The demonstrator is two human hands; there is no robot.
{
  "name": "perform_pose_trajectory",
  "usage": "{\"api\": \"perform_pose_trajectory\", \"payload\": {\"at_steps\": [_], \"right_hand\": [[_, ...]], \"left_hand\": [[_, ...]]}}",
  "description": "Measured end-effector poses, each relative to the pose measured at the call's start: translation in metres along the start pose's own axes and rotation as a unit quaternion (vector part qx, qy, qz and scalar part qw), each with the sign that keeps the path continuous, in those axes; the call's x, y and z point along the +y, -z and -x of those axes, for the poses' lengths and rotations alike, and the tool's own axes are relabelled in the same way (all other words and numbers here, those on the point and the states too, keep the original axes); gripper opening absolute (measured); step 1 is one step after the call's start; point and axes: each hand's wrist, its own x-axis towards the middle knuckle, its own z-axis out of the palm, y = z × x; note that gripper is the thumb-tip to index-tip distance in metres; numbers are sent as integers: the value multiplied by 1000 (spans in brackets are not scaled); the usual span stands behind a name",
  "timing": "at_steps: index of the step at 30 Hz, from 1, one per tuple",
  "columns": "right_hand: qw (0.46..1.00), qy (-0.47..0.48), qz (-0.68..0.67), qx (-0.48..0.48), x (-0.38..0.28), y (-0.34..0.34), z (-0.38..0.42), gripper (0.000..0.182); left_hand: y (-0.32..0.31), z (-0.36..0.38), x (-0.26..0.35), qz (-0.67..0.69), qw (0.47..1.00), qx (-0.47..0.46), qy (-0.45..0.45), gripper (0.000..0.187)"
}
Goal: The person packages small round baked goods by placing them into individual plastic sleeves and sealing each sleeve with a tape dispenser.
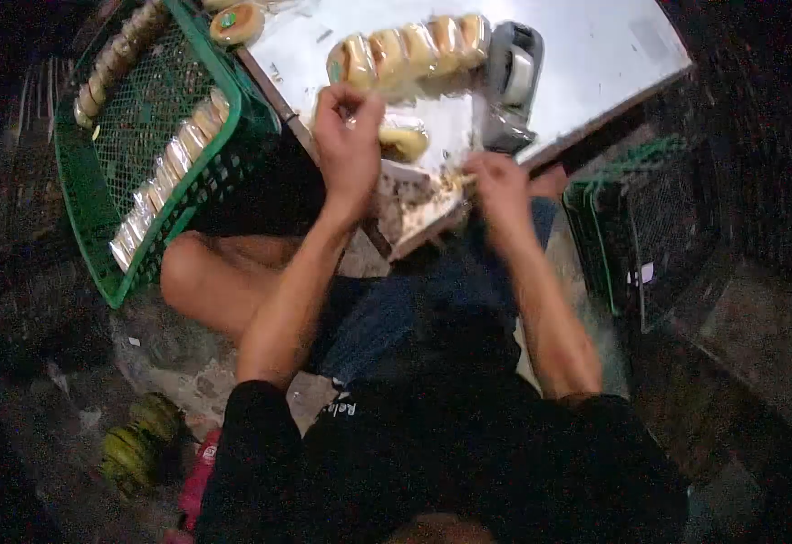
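Observation:
My left hand (pixel 350 150) is raised over the table's near edge, its fingers curled into a pinch; anything between them is too small to make out. A yellow bun (pixel 403 141) lies just right of it. My right hand (pixel 503 195) is closed at the near corner, slightly blurred, and what its fingertips hold is not clear. Just beyond it stands a grey tape dispenser (pixel 512 82) with a pale roll. A row of buns in clear plastic (pixel 414 50) lies past my left hand, left of the dispenser.
The white table (pixel 586 63) has crumbs near its worn front corner (pixel 423 213). At left a green crate (pixel 223 154) holds rows of wrapped buns (pixel 174 168). Another bun (pixel 236 23) sits by its rim. Dark crates (pixel 636 236) stand at right; bananas (pixel 140 442) lie on the floor.

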Motion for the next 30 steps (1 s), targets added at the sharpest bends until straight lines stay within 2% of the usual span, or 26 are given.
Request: {"api": "perform_pose_trajectory", "payload": {"at_steps": [2, 3, 4, 5, 6, 7, 8, 9, 10, 12, 13, 14, 16, 18, 19, 22, 24, 25, 26, 27, 29, 30], "right_hand": [[983, 173, 65, 11, -66, -52, 19, 18], [975, 210, 70, 26, -77, -69, 16, 18], [965, 247, 75, 45, -83, -81, 10, 19], [974, 219, 58, 8, -77, -84, -2, 23], [993, 86, -21, -78, -66, -82, -14, 29], [985, -7, -121, -125, -71, -82, -17, 31], [956, -113, -215, -167, -77, -79, -13, 33], [923, -217, -233, -216, -94, -75, -12, 41], [881, -264, -280, -275, -82, -72, -24, 41], [920, -169, -247, -254, -81, -83, -33, 34], [931, -107, -299, -180, -97, -100, -35, 32], [958, -48, -237, -154, -106, -109, -42, 32], [973, 63, -103, -198, -112, -115, -65, 31], [963, 203, 132, -121, -118, -102, -111, 29], [955, 215, 179, -97, -121, -93, -146, 32], [908, 264, 317, -69, -109, -62, -281, 51], [853, 126, 505, -18, -101, -49, -358, 65], [874, 143, 459, -76, -82, -38, -400, 68], [903, 85, 412, -86, -81, -46, -415, 66], [926, 27, 365, -89, -80, -55, -429, 64], [897, 315, 310, 13, -94, -114, -412, 53], [885, 376, 274, -11, -109, -134, -386, 48]], "left_hand": [[3, -1, -14, 37, 999, -8, 22, 13], [6, 4, 5, -18, 999, -5, 38, 13], [9, 8, 12, -4, 999, -13, 33, 14], [13, 11, 16, 11, 999, -21, 28, 14], [16, 10, 17, 28, 999, -24, 21, 14], [21, 5, 18, 25, 997, -57, -34, 15], [29, 1, 21, 5, 994, -109, -26, 16], [35, 0, 24, 59, 992, -111, 6, 18], [36, -6, 25, 114, 986, -115, 29, 20], [29, -27, 20, 211, 976, 21, 49, 27], [35, -33, 43, 345, 915, 20, 210, 35], [49, -40, 39, 366, 903, -80, 209, 44], [63, -54, 32, 170, 969, -107, 141, 59], [61, -74, 9, -60, 995, -34, 76, 70], [58, -79, -3, -174, 984, 4, 45, 75], [41, -83, -20, -76, 967, -85, 229, 85], [38, -82, -3, -30, 978, -60, 196, 86], [39, -83, 2, 16, 979, -43, 198, 86], [42, -85, 1, 61, 978, -21, 198, 86], [45, -86, -5, 39, 979, 2, 199, 82], [45, -88, -12, 61, 980, 35, 187, 77], [45, -87, -14, 68, 980, 47, 183, 75]]}}
